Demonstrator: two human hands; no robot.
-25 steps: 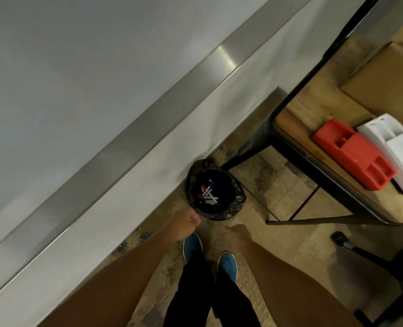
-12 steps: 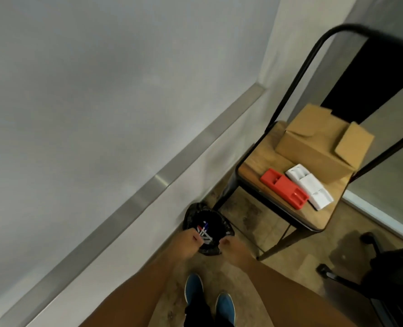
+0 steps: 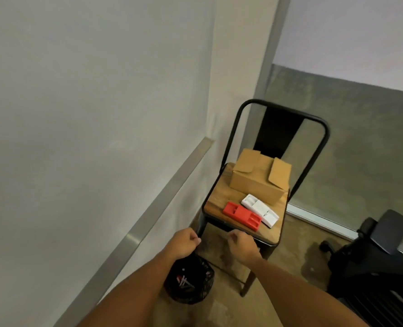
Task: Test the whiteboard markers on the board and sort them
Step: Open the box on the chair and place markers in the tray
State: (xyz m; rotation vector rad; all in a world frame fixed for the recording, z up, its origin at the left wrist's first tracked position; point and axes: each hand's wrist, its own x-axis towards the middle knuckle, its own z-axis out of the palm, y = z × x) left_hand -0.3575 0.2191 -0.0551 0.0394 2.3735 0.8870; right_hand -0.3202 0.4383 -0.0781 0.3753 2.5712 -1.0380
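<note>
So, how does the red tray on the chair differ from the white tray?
The red tray is bright red; the white tray is white. The red tray lies nearer the seat's front edge, and the white tray lies behind it, closer to the cardboard box. Both are long, shallow holders with compartments, lying side by side at the same angle on the chair.

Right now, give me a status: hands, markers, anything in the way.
Left hand and right hand curled, holding nothing visible. Markers in the black bin on the floor. Red tray and white tray on the chair ahead.

red tray (image 3: 241,216) next to a white tray (image 3: 260,210), tan cardboard box (image 3: 259,178), black chair frame (image 3: 313,147), black bin (image 3: 189,283)
</note>
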